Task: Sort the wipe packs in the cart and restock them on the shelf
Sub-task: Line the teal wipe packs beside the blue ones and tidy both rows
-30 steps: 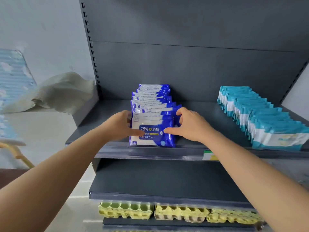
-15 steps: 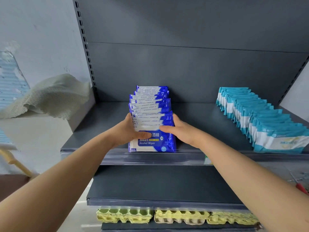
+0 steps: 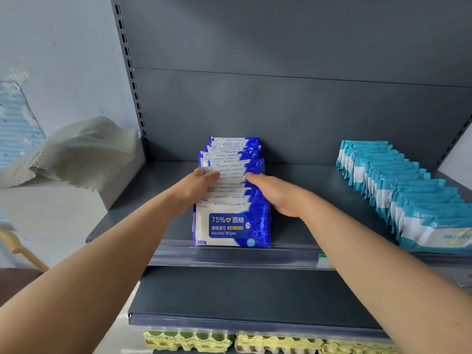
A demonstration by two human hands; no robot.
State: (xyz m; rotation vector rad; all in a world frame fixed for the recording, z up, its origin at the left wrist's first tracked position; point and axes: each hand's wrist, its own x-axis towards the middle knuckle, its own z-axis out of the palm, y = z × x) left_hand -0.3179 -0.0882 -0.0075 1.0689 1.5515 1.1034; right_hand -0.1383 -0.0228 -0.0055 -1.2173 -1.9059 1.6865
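— Left hand (image 3: 198, 186) flat against the left edge of the dark blue alcohol wipe packs (image 3: 231, 200), fingers loosely spread over the pack tops, gripping nothing. Right hand (image 3: 274, 194) mirrored on the right edge, palm in, fingers extended, also holding no pack.

— Squaring the row, then?

— Looks that way. Row at centre frame, standing front to back on the grey shelf (image 3: 306, 226), front pack touching the clear price rail (image 3: 229, 256).

— How to do it well?

— Press evenly from both sides, slide back along the row, nudge the skewed rear packs into line. Light pressure only; soft pouches, likely to buckle or topple if squeezed hard.

— Anything else on that shelf?

— Light blue wipe packs (image 3: 398, 190) in a second row at right, well apart. Bare metal between, smooth and dark.

— And the room?

— Empty lower shelf (image 3: 242, 295) beneath, yellow egg trays (image 3: 255, 342) at bottom centre. Pale wall at upper left, crumpled off-white mesh sheet (image 3: 76, 154) on a ledge at left. Cart not in view.
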